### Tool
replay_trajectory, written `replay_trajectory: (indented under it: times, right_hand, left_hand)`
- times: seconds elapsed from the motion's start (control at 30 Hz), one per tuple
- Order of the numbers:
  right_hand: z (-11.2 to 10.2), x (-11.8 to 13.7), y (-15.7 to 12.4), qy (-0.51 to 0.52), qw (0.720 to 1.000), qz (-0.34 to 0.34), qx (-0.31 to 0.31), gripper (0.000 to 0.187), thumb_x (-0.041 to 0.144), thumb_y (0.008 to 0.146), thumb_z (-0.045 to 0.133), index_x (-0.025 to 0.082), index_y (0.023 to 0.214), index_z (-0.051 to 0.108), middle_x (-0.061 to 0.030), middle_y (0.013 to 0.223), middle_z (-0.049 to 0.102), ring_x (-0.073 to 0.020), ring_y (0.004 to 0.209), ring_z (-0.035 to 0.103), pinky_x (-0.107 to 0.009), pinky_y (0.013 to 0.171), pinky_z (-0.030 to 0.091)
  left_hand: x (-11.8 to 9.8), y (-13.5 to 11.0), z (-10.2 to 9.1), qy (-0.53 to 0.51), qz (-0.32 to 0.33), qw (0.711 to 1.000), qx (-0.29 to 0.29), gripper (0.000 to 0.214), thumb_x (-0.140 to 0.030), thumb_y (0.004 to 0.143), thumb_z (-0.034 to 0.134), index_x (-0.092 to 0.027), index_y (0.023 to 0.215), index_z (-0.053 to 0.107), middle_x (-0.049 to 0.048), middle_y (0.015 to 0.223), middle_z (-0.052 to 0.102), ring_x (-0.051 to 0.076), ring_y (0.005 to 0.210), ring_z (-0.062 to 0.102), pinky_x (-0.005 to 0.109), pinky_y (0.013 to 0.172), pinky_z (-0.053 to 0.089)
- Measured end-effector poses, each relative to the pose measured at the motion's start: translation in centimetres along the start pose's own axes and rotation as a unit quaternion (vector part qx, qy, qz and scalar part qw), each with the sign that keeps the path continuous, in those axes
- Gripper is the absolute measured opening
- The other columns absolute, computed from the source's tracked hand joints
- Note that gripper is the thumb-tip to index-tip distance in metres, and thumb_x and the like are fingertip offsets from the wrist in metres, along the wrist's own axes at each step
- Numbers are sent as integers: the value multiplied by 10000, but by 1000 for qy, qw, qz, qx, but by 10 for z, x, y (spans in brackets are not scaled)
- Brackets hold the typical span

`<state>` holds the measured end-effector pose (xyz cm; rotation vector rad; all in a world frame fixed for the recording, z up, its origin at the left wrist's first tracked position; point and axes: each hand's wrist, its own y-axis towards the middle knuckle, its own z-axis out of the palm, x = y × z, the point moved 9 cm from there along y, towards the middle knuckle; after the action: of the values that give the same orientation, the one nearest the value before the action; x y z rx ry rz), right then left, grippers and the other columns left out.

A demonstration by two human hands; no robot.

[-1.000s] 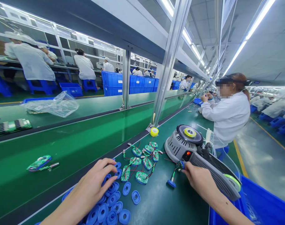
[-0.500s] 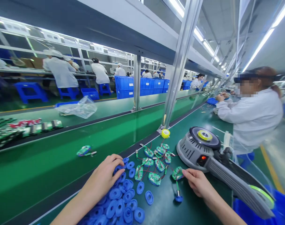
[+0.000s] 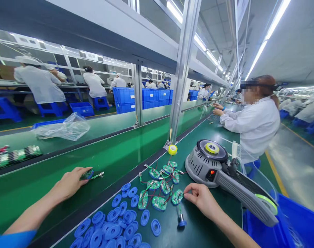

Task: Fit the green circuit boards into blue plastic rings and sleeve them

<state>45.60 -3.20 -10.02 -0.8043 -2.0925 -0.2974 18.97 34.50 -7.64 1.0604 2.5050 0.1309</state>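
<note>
Green PCB (image 3: 86,174) at L hand (image 3: 69,184) fingertips, prob. touching.

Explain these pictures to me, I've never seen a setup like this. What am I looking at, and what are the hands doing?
This view comes from a camera worn on someone's head, looking forward and down, so the two bare arms are that person's own. The left hand reaches onto a green conveyor belt, with its fingers on a small circuit board trailing wires. I can't tell whether it's gripping the board. The right hand is empty, just beside a group of green boards with red and green wires, lying on the bench. Nearby lies a heap of blue oval rings. To the right stands a round grey machine with a red light and a yellow-green tape roll on top. A co-worker in a white coat works farther along.
</note>
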Motion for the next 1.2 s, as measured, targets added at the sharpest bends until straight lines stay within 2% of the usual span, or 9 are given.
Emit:
replay_trajectory:
  times: [0.1,0.2,0.33,0.43,0.53,0.73,1.0,1.1,1.2]
  right_hand:
    - [4,9,-8,-32,999,-31,18,117,205,725,574,180,754,685,73,458,303,-84,454,271,-211,452,197]
    - [11,15,-12,-59,996,-59,26,138,230,739,567,223,772,702,59,460,358,-92,457,294,-215,463,203]
    - [17,18,-14,-83,992,-89,22,160,288,769,546,237,804,694,37,507,457,-107,482,344,-221,491,234]
    - [21,19,-15,-94,991,-98,14,166,318,776,547,224,826,675,33,522,463,-114,496,342,-231,511,236]
    - [24,21,-16,-89,991,-100,15,139,305,781,544,208,764,643,50,497,402,-111,501,323,-237,522,217]
    - [28,23,-11,-2,994,-75,78,151,246,776,532,184,646,487,86,478,296,-88,482,275,-213,480,197]
    - [35,24,-9,172,973,-39,148,153,264,785,530,180,696,438,93,408,428,-63,397,345,-183,451,244]
    - [33,21,-7,263,954,-9,145,195,317,767,541,177,681,435,91,384,419,-39,337,235,-175,385,164]
    - [26,22,-8,376,917,21,129,178,350,751,471,205,702,380,106,441,348,-38,355,72,-178,337,74]
  left_hand:
    - [-2,3,2,-8,-22,999,26,276,-332,655,516,-142,816,633,68,744,649,314,765,632,406,701,490]
    - [-28,-4,2,-35,-34,998,48,260,-382,595,598,-184,762,617,52,673,651,288,672,645,362,602,513]
    - [-111,-36,-4,-104,34,992,61,360,-416,671,576,-210,967,570,22,914,641,230,810,623,316,699,513]
    - [-176,-70,-5,-142,99,981,90,336,-346,690,600,-236,1003,541,-2,908,618,183,790,602,281,685,502]
    - [-214,-94,-7,-162,131,973,99,342,-285,718,601,-264,1045,499,14,1045,584,200,939,567,333,817,468]
    - [-225,-112,-2,-180,163,964,111,388,-203,742,565,-272,1098,429,52,1131,524,243,1046,520,413,884,447]
    - [-229,-118,0,-193,154,961,125,400,-223,762,565,-293,1122,406,47,1165,493,237,1064,515,425,921,429]
    - [-234,-120,-6,-212,164,957,112,444,-186,762,553,-313,1148,375,32,1154,481,216,1052,504,395,896,440]
    - [-236,-121,-10,-228,155,956,100,470,-162,746,545,-318,1151,364,16,1098,492,172,855,540,341,764,485]
